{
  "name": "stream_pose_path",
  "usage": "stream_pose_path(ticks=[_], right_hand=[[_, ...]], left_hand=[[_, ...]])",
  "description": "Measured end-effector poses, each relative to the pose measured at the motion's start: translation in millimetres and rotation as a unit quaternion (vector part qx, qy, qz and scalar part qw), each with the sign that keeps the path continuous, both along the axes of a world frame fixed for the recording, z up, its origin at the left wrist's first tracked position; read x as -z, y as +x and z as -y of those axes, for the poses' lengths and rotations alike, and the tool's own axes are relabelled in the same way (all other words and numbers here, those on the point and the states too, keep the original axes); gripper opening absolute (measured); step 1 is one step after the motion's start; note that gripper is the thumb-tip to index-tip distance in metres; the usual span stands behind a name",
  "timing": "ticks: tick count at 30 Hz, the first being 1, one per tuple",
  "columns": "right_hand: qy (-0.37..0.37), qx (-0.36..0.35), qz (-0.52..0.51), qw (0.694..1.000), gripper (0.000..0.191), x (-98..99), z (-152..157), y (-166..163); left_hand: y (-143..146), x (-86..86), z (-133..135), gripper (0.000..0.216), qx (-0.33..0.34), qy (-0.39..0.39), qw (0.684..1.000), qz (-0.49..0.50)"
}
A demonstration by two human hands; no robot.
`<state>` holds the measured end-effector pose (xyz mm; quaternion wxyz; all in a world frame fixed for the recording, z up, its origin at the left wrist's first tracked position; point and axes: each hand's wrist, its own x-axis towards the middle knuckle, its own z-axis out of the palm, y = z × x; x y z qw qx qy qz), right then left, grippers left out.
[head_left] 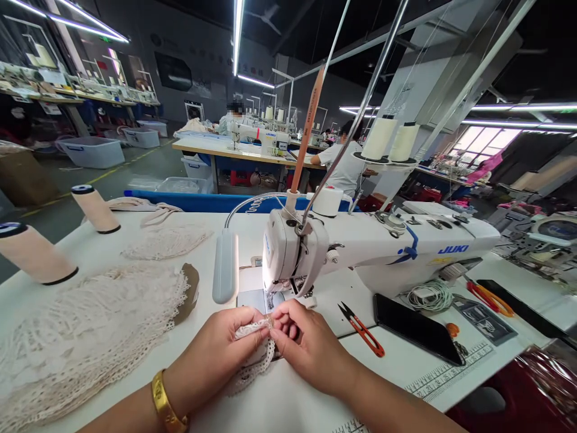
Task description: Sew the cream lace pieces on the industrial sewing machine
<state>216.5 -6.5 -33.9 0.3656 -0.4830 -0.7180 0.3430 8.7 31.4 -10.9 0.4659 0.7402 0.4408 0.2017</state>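
Both hands meet just in front of the needle area of a white sewing machine (293, 246). Pinched between them is a piece of pale lace trim (256, 367), its scalloped edge hanging below the fingers. My left hand (225, 337), with a gold bangle at the wrist, is closed on the gathered part of the lace. My right hand (306, 343) pinches the same lace at its right end, fingers curled in. The presser foot (270, 299) stands just beyond the fingertips, apart from the lace as far as I can see.
Left lies a pile of lace pieces (103, 325), with thread cones (38, 252) behind. On the right are thread snips (360, 328), a black phone (417, 328), a coiled cable (428, 294) and orange-handled scissors (491, 297). A lamp (225, 267) hangs beside the machine head. Co-workers sit beyond.
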Motion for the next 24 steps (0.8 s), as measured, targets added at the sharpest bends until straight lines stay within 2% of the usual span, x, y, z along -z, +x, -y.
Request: stream_pose_path(ticks=[10, 15, 19, 24], right_hand=[[-0.059, 0.013, -0.024, 0.998, 0.02, -5.5, -1, -1], [-0.002, 0.011, 0.014, 1.0, 0.015, -1.5, 0, -1], [0.056, 0.025, 0.045, 0.997, 0.013, 1.8, 0, 0], [0.041, 0.015, 0.019, 0.999, 0.01, 2.1, 1, 0]], left_hand=[[1, 8.1, 3, 0.04, 0.01, 0.066, 0.998, -0.014], [1, 8.3, 5, 0.043, -0.003, 0.052, 0.999, -0.003], [1, 10.8, 6, 0.05, -0.003, 0.095, 0.995, -0.033], [0, 15.1, 7, 0.044, 0.023, 0.165, 0.985, -0.046]])
